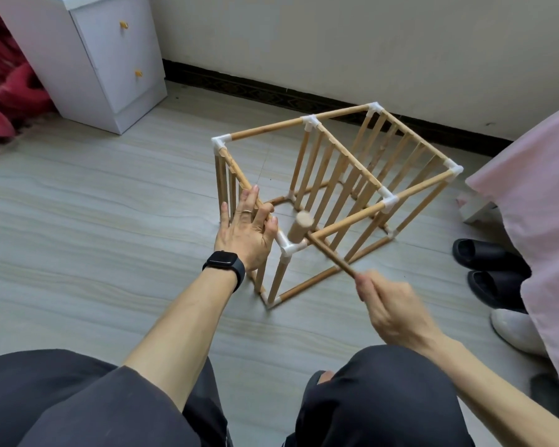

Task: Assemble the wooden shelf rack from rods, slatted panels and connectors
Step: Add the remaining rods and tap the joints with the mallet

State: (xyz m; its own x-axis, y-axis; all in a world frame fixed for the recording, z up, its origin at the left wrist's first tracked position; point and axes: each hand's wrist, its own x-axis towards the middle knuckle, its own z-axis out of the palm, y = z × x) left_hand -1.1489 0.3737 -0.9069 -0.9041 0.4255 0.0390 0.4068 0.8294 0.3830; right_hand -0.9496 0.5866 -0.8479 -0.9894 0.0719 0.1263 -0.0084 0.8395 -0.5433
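The wooden shelf rack [342, 156] lies on its side on the floor, three slatted panels joined by rods and white connectors. My left hand [249, 229] grips the top rail of the nearest slatted panel [236, 171]. My right hand [392, 308] holds the handle of a small wooden mallet [299, 228]. The mallet's head sits on the near white corner connector [288, 246], where a rod [352, 221] from the middle panel ends.
A white drawer cabinet [94, 59] stands at the back left beside red bedding [4, 82]. Black slippers [488, 269] and a white shoe [517, 330] lie at the right under a pink bedspread [536, 204]. My knees fill the bottom.
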